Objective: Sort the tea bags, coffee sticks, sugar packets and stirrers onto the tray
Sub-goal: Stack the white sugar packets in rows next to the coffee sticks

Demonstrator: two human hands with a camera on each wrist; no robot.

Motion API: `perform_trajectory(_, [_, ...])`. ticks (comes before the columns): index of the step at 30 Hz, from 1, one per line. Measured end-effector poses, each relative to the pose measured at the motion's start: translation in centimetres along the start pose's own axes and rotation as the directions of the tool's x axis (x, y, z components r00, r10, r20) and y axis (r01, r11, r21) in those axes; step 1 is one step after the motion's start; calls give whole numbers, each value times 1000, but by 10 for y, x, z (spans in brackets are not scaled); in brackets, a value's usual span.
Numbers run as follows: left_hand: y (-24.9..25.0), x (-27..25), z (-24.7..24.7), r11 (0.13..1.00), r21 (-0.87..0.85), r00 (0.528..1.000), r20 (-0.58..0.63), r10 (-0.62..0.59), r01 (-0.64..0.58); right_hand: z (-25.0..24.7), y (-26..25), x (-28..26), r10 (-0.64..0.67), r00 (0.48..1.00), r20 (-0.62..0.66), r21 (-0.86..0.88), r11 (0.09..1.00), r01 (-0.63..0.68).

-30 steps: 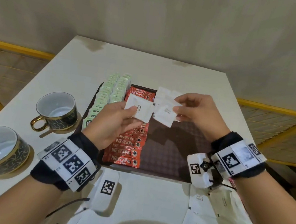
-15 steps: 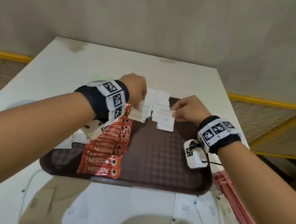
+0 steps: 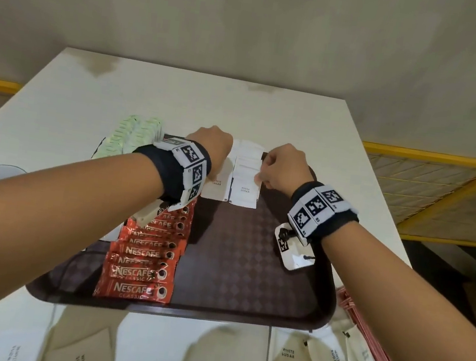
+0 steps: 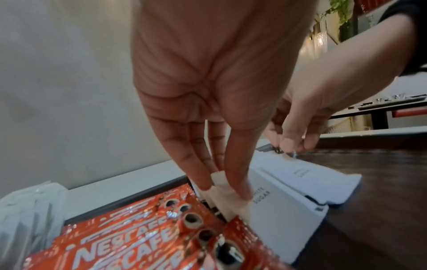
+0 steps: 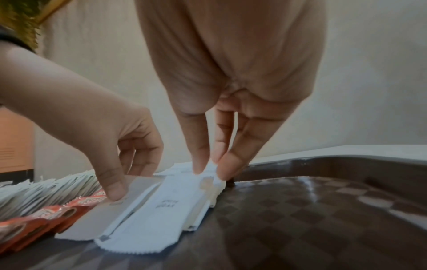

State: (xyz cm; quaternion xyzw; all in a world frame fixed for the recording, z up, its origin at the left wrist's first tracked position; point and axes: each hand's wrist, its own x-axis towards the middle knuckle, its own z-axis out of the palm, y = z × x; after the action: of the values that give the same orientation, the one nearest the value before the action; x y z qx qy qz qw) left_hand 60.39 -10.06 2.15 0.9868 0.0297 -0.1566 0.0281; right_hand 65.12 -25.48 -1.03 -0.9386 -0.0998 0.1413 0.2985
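Tea bags [image 3: 133, 139] half hidden behind left arm. Left hand [image 3: 212, 146] pinched sugar packet [image 4: 272, 210] on tray [image 3: 249, 272]; right hand [image 3: 283, 168] pinched neighbouring packet [image 5: 208, 175]. Rows straighter than half-second before.

Black wristbands [image 3: 171, 168] on both wrists (white square-code tags), small white cameras [image 3: 291, 248].

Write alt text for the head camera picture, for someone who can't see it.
Two hands, the left hand and the right hand, set white sugar packets down at the far end of a brown tray. A row of red coffee sticks lies to their left, with pale green tea bags beyond it. More sugar packets lie on the table near the camera.
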Motion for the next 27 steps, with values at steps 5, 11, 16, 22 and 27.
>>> perform_trajectory(5, [-8,-1,6,1000,19,1000,-20,-2,2,7,12,4,147,987,-66,74,987,-142])
perform_trajectory(11, [-8,-5,14,998,18,997,46,61,-62,22,8,13,162,986,-37,107,982,-157])
perform_trajectory(16, [-9,-2,19,995,56,996,38,85,-87,25,7,15,182,982,-49,117,978,-175])
perform_trajectory(22, [-10,-7,15,994,35,994,19,103,-104,12,1,-2,153,986,-62,120,982,-145])
perform_trajectory(27, [-17,-48,-4,984,-56,980,-113,163,-170,-40,4,-70,21,998,-64,292,956,-1])
